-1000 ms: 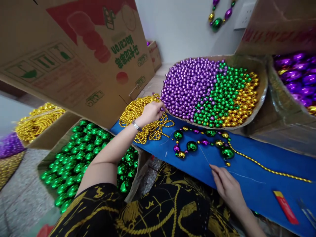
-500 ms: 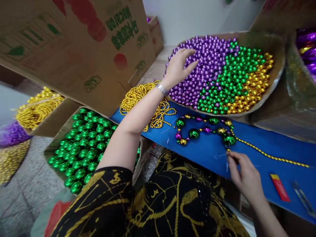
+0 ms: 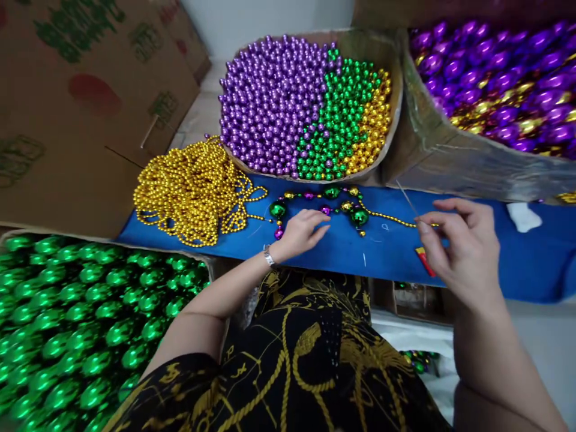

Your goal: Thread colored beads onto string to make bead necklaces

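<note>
Two hands working: I'm pinching the needle [image 3: 407, 199] in my right hand [image 3: 454, 246], left hand [image 3: 300, 233] loosely curled at nine o'clock, keeping the beaded strand [image 3: 333, 201] flat

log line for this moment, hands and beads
left hand: on blue board by bead strand | right hand: pinching needle | bead tray behind
</note>
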Demonstrator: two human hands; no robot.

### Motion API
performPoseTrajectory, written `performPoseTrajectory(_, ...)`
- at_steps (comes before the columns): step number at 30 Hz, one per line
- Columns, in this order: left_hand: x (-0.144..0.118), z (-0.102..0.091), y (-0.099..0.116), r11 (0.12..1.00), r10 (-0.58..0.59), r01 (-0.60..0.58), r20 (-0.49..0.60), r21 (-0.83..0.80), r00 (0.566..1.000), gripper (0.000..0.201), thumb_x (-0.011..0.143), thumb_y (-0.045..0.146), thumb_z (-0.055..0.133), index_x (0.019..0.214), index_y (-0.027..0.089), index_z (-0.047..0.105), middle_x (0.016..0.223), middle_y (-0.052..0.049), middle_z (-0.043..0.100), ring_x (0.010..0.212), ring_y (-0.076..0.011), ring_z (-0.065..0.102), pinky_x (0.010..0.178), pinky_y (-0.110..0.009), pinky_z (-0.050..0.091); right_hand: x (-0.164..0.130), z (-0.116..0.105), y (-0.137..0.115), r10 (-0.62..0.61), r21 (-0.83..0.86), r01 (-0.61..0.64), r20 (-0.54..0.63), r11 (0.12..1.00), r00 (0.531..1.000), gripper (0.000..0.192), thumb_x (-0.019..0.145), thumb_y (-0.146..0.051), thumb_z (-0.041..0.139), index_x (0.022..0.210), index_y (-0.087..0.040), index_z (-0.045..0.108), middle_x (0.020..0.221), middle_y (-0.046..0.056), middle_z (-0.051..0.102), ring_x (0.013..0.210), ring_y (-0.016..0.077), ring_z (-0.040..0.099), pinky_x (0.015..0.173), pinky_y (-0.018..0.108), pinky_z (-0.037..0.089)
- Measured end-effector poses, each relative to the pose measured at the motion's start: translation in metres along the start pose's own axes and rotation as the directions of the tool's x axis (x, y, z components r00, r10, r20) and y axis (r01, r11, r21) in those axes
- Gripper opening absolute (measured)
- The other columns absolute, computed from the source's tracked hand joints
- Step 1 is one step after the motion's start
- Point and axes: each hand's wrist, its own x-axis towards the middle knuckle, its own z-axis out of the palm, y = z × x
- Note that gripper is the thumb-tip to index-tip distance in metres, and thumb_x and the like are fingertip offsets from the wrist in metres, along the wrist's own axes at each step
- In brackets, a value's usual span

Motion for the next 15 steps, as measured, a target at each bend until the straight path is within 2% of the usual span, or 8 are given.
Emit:
performPoseTrajectory(1, 0.006, 0.01, 0.005, 1.0, 0.015, -0.016, 0.034, 0.009, 0.999, 0.029, 0.097, 0.035, 0.047, 0.116, 0.02, 0.064, 0.119, -0.009, 0.069, 0.111, -0.0185, 0.063, 0.099, -0.037, 0.051, -0.001, 0.0, -0.001, 0.04, 0.061, -0.04, 0.003, 0.997, 0.999, 0.008, 0.094, -0.028, 0.057, 0.098, -0.025, 0.064, 0.112, 0.007, 0.064, 0.1, 0.0199, 0.062, 0.081, 0.036, 0.05)
performPoseTrajectory(3, 0.021, 0.029, 0.015, 0.995, 0.088, -0.092, 0.097, 0.031, 0.991, 0.038, 0.097, 0.039, 0.047, 0.126, 0.019, 0.059, 0.131, -0.011, 0.063, 0.123, -0.0213, 0.057, 0.106, -0.04, 0.046, -0.003, 0.002, -0.004, 0.137, 0.264, -0.141, 0.036, 0.954, 0.99, 0.009, 0.094, -0.031, 0.057, 0.098, -0.024, 0.062, 0.1, 0.004, 0.068, 0.081, 0.0142, 0.063, 0.069, 0.031, 0.051)
performPoseTrajectory(5, 0.038, 0.047, 0.024, 0.977, 0.198, -0.208, 0.154, 0.052, 0.968, 0.051, 0.094, 0.045, 0.051, 0.136, 0.016, 0.053, 0.144, -0.013, 0.052, 0.136, -0.026, 0.045, 0.114, -0.043, 0.039, -0.006, 0.004, -0.008, 0.249, 0.498, -0.254, 0.077, 0.829, 0.965, 0.013, 0.095, -0.033, 0.057, 0.101, -0.021, 0.058, 0.087, 0.001, 0.069, 0.06, 0.0089, 0.057, 0.055, 0.025, 0.047)
performPoseTrajectory(8, 0.058, 0.072, 0.033, 0.924, 0.347, -0.375, 0.245, 0.079, 0.906, 0.07, 0.087, 0.053, 0.059, 0.144, 0.016, 0.045, 0.153, -0.015, 0.04, 0.146, -0.0359, 0.027, 0.119, -0.054, 0.028, -0.006, 0.001, -0.014, 0.344, 0.725, -0.319, 0.12, 0.61, 0.931, 0.014, 0.095, -0.032, 0.058, 0.1, -0.019, 0.055, 0.081, 0.0, 0.069, 0.049, 0.006, 0.052, 0.045, 0.022, 0.043)
performPoseTrajectory(11, 0.066, 0.089, 0.037, 0.871, 0.419, -0.474, 0.305, 0.13, 0.855, 0.064, 0.085, 0.048, 0.064, 0.139, 0.017, 0.05, 0.145, -0.016, 0.05, 0.145, -0.0413, 0.026, 0.116, -0.067, 0.019, 0.001, -0.016, -0.015, 0.388, 0.844, -0.236, 0.036, 0.481, 0.921, 0.013, 0.092, -0.029, 0.063, 0.095, -0.019, 0.055, 0.067, -0.004, 0.062, 0.044, 0.0062, 0.05, 0.039, 0.02, 0.039)
performPoseTrajectory(13, 0.067, 0.096, 0.037, 0.847, 0.43, -0.499, 0.315, 0.185, 0.846, 0.05, 0.087, 0.038, 0.063, 0.13, 0.015, 0.056, 0.132, -0.016, 0.059, 0.142, -0.0403, 0.032, 0.114, -0.07, 0.018, 0.007, -0.03, -0.01, 0.409, 0.865, -0.124, -0.1, 0.486, 0.907, 0.017, 0.088, -0.03, 0.068, 0.091, -0.019, 0.055, 0.064, -0.004, 0.06, 0.043, 0.0075, 0.05, 0.035, 0.02, 0.036)
performPoseTrajectory(15, 0.066, 0.099, 0.037, 0.825, 0.426, -0.508, 0.318, 0.248, 0.847, 0.033, 0.09, 0.029, 0.057, 0.12, 0.013, 0.061, 0.116, -0.014, 0.065, 0.135, -0.0364, 0.041, 0.114, -0.068, 0.021, 0.009, -0.043, -0.004, 0.431, 0.842, -0.047, -0.227, 0.537, 0.873, 0.024, 0.082, -0.034, 0.074, 0.088, -0.018, 0.057, 0.069, 0.0, 0.064, 0.048, 0.0105, 0.056, 0.033, 0.021, 0.037)
